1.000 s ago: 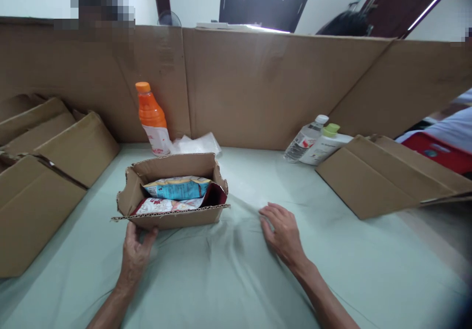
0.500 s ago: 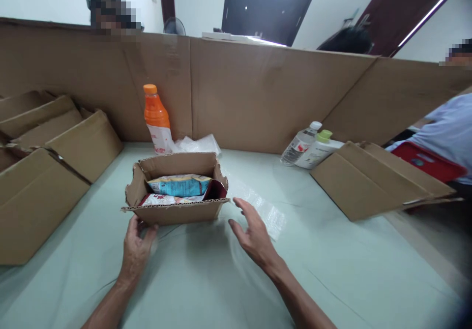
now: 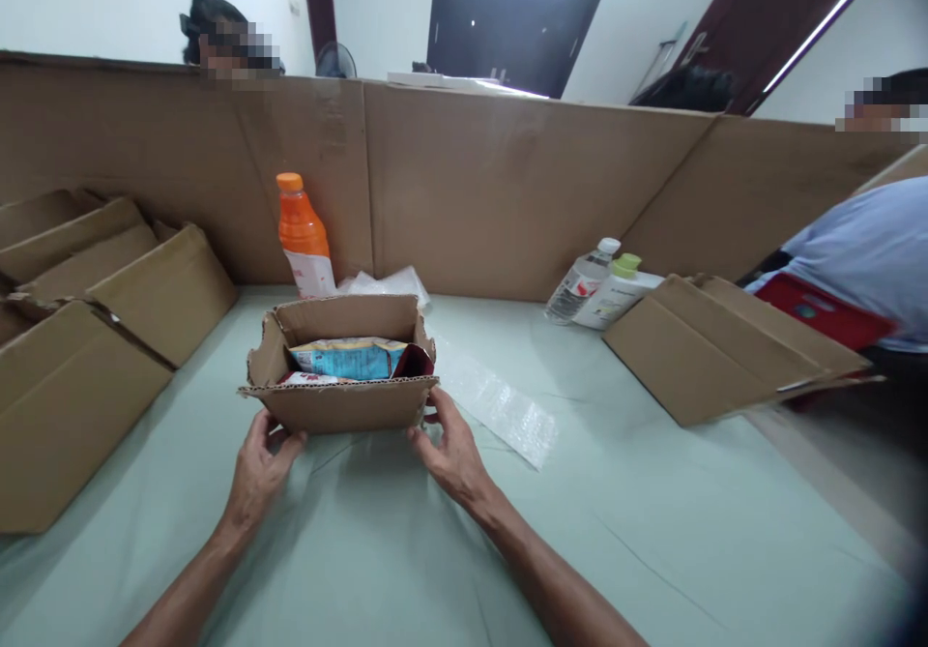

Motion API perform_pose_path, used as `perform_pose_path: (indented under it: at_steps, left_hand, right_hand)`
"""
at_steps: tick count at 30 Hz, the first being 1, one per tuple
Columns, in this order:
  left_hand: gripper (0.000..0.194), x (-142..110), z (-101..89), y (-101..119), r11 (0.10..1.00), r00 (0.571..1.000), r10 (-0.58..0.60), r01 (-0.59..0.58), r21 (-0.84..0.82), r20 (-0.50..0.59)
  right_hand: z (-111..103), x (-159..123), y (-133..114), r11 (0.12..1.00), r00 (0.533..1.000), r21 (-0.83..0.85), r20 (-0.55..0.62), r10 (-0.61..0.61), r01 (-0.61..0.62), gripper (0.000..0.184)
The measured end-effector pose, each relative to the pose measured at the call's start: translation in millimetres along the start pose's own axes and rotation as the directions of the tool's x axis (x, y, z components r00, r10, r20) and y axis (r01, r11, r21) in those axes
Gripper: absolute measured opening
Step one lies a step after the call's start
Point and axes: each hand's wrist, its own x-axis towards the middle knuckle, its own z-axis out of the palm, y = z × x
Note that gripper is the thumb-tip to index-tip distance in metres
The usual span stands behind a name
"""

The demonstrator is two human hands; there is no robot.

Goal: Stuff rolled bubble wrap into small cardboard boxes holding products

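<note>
An open cardboard box (image 3: 344,407) stands on the green-covered table. Inside it are a blue packet (image 3: 355,359), a white and red packet (image 3: 308,378) partly hidden by the front wall, and a dark red item (image 3: 415,362) at the right end. My left hand (image 3: 259,458) grips the box's lower front left corner, thumb on the front and fingers round the side. At the lower front right corner, my right hand (image 3: 448,446) holds the box in the same way, its fingers partly hidden behind the side.
Behind the box stand an orange-capped bottle (image 3: 303,236) and clear plastic wrap (image 3: 388,284). Bubble wrap (image 3: 507,410) lies to the right. Farther right are a clear bottle (image 3: 582,282), a white bottle (image 3: 620,294) and a folded carton (image 3: 710,352). Cartons (image 3: 87,386) fill the left; a cardboard partition (image 3: 493,183) runs behind.
My right hand has moved left from open air beside the box and closed on its right corner. My left hand stays at the left corner. The view has shifted slightly.
</note>
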Motion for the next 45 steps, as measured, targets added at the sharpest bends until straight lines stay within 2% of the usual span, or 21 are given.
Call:
perform_pose_path:
  at_steps: [5, 10, 14, 17, 19, 21, 24, 32, 36, 41, 45]
  left_hand:
    - [0.051, 5, 5.1, 1, 0.998, 0.998, 0.058, -0.058, -0.005, -0.011]
    - [0.052, 8, 7.0, 2, 0.999, 1.000, 0.015, -0.016, -0.030, -0.024]
    - [0.052, 6, 8.9, -6, 0.999, 0.998, 0.033, -0.035, -0.032, -0.053]
    - [0.052, 2, 10.6, -14, 0.999, 0.997, 0.035, -0.038, -0.035, -0.066]
    - [0.054, -2, 11.1, -18, 0.997, 0.998, 0.030, -0.034, -0.062, -0.059]
    - [0.057, -4, 11.0, -20, 0.996, 0.998, 0.025, -0.030, -0.089, -0.057]
    - [0.057, -6, 10.4, -21, 0.994, 0.998, 0.017, -0.023, -0.103, -0.057]
    - [0.065, -7, 10.1, -20, 0.990, 0.994, -0.053, 0.040, -0.136, -0.096]
    - [0.068, -23, 4.4, -19, 0.984, 0.992, -0.097, 0.083, -0.159, -0.082]
    - [0.070, -47, -2.4, -22, 0.984, 0.990, -0.132, 0.127, -0.125, -0.039]
    - [0.063, -55, 2.0, -17, 0.983, 0.980, -0.181, 0.183, -0.012, 0.086]
  right_hand:
    - [6, -3, 1, 0.999, 1.000, 0.034, -0.014, 0.016, -0.016, 0.062]
    - [5, -3, 1, 0.999, 1.000, 0.033, 0.016, 0.008, -0.008, 0.065]
    - [-6, -1, 7, 1.000, 0.997, -0.008, 0.080, -0.014, 0.014, 0.065]
    - [-23, -4, 18, 0.986, 0.986, -0.163, 0.166, -0.001, 0.029, 0.054]
    - [-36, -8, 29, 0.935, 0.976, -0.347, 0.217, 0.009, 0.068, 0.046]
    - [-47, -11, 40, 0.842, 0.971, -0.528, 0.240, 0.021, 0.112, 0.040]
    - [-57, -15, 55, 0.714, 0.978, -0.687, 0.208, 0.015, 0.135, 0.033]
    - [-71, -16, 62, 0.603, 0.988, -0.789, 0.038, -0.151, 0.122, 0.025]
    - [-79, -14, 70, 0.508, 0.994, -0.859, 0.019, -0.107, 0.072, 0.025]
    - [-84, -7, 80, 0.489, 0.999, -0.871, 0.024, -0.032, 0.036, 0.022]
    - [-84, -2, 80, 0.472, 1.000, -0.882, 0.010, -0.012, 0.014, 0.021]
